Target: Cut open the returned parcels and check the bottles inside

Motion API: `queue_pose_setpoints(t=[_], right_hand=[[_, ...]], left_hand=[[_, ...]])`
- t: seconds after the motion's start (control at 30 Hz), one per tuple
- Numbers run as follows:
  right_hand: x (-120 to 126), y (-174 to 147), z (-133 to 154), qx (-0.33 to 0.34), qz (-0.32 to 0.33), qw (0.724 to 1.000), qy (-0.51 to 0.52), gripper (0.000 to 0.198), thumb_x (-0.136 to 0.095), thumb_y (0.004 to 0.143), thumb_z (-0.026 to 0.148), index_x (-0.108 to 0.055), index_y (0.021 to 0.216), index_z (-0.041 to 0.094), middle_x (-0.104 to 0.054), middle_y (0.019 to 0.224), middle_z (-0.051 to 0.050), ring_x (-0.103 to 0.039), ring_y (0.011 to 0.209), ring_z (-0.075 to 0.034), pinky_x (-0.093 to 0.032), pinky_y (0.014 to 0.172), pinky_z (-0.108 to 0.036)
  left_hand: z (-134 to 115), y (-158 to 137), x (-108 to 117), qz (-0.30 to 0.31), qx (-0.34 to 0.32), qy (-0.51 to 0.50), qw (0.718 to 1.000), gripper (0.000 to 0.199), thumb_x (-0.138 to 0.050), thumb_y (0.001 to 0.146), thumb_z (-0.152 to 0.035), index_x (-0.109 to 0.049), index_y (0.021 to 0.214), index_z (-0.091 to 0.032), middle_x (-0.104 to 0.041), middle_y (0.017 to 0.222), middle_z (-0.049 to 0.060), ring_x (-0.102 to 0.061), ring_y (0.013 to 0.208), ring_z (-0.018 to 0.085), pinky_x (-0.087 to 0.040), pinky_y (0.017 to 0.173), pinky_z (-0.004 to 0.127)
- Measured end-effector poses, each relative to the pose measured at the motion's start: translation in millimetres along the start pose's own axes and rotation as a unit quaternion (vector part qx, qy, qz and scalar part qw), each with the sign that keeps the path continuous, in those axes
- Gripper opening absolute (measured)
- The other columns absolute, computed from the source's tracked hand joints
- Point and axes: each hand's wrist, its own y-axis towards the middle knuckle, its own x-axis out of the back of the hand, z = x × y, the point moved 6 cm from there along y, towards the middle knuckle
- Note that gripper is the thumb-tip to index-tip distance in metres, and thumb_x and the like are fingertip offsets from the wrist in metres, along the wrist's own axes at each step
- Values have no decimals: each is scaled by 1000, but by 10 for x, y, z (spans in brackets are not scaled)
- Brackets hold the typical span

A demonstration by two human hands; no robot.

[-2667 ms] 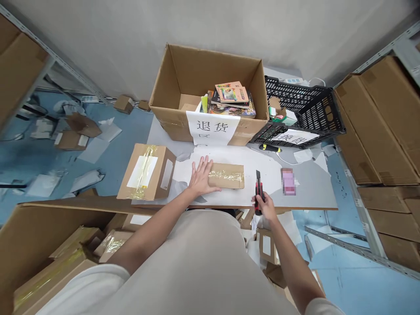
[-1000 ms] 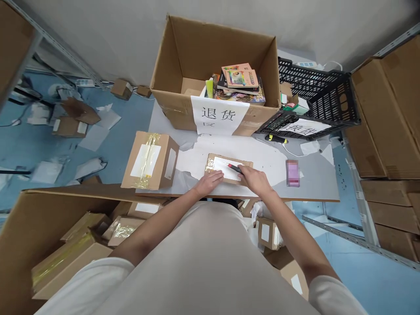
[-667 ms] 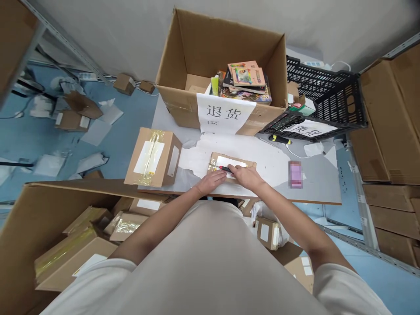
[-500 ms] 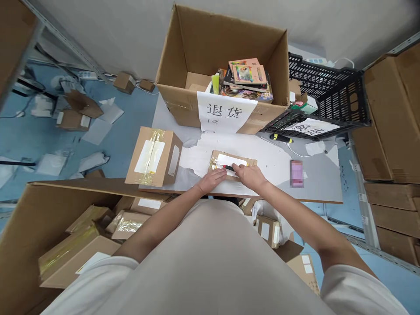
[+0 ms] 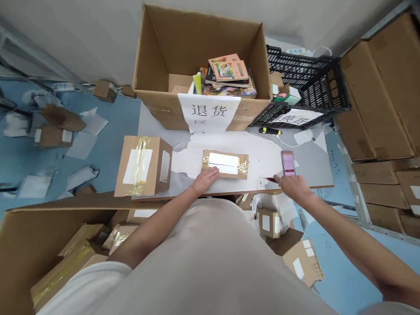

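A small flat cardboard parcel (image 5: 243, 173) with a white label and clear-yellow tape lies on the table near its front edge. A thin dark line runs lengthwise across its label. My left hand (image 5: 206, 179) rests on the parcel's near left side, fingers stretched out and holding nothing. Off to the right, my right hand (image 5: 293, 186) is closed around a slim red-and-black utility knife (image 5: 271, 179), whose thin tip points left toward the parcel. Just beyond that hand lies a phone (image 5: 288, 162) with a pinkish screen.
A taped carton (image 5: 160, 153) stands left on the table (image 5: 315, 175). At the back are a large open box (image 5: 157, 100) with books and a black crate (image 5: 341, 103). A yellow-and-black tool (image 5: 270, 131) lies before the crate. Below left, a big box (image 5: 19, 236) holds parcels.
My right hand has moved right, off the parcel, taking the utility knife to beside the phone. The dark line on the label now shows uncovered. My left hand stays at the parcel.
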Motion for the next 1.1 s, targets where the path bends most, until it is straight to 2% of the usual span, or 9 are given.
queue_pose_setpoints(t=[0.07, 0.17, 0.33, 0.57, 0.73, 0.87, 0.93, 1.03, 1.1], right_hand=[[-92, -96, -60, -30, -26, 998, 42, 32, -38, 94, 23, -46, 125, 23, -67, 90, -12, -68, 72, -24, -40, 59, -29], [-88, -141, -21, -57, -90, 990, 89, 39, -33, 96, 36, -35, 135, 29, -65, 102, -10, -67, 75, -22, -38, 56, -26], [118, 130, 381, 71, -88, 988, 103, 42, -29, 98, 30, -31, 139, 30, -63, 104, -9, -64, 85, -21, -36, 58, -25], [305, 400, 549, 129, -70, 986, 85, 47, -30, 95, 19, -27, 142, 28, -62, 105, -11, -63, 87, -22, -39, 65, -28], [247, 394, 423, 92, -43, 993, 59, 50, -34, 91, 11, -31, 138, 28, -64, 100, -11, -66, 81, -22, -40, 65, -29], [156, 284, 115, 35, -44, 997, 49, 44, -35, 91, 10, -42, 130, 27, -65, 94, -11, -67, 76, -22, -40, 63, -29], [78, 208, -26, 32, -49, 997, 52, 43, -35, 91, 11, -44, 129, 27, -66, 93, -10, -67, 76, -23, -41, 63, -30], [-94, 116, -134, 40, -74, 986, 141, 42, -37, 93, 23, -40, 135, 28, -66, 102, -11, -66, 81, -24, -44, 64, -31], [-258, 100, -161, 5, -95, 953, 287, 47, -38, 94, 34, -34, 140, 28, -68, 100, -9, -66, 76, -22, -47, 65, -31]], left_hand=[[-52, 9, 33, 4, -13, 10, 1000, 27, -40, 94, -27, -64, 106, -19, -66, 114, 12, -56, 118, 23, -44, 104, 50], [-146, 34, 88, 8, -32, 39, 999, 26, -42, 93, -26, -63, 107, -19, -65, 111, 12, -56, 117, 24, -46, 102, 48], [-227, 68, 123, 21, -61, 71, 995, 24, -45, 91, -26, -62, 106, -18, -65, 107, 12, -57, 113, 24, -49, 97, 45], [-204, 16, 81, 23, -53, 57, 997, 25, -44, 92, -27, -61, 108, -19, -64, 108, 12, -57, 113, 23, -48, 97, 46], [-153, 15, 60, 11, -39, 55, 998, 25, -44, 93, -29, -61, 107, -19, -64, 107, 11, -58, 111, 22, -49, 96, 45], [-124, 39, 63, 5, -37, 54, 998, 24, -44, 92, -28, -62, 106, -19, -64, 107, 11, -58, 109, 22, -49, 96, 44], [-137, 46, 79, -1, -43, 63, 997, 23, -45, 92, -27, -62, 105, -18, -64, 106, 11, -58, 108, 22, -49, 95, 44], [-184, 56, 109, 4, -50, 74, 996, 23, -46, 90, -27, -62, 105, -19, -64, 105, 11, -58, 106, 23, -48, 94, 43], [-208, 88, 137, 23, -39, 92, 995, 24, -48, 89, -29, -61, 107, -20, -64, 106, 11, -57, 106, 24, -46, 94, 44]])
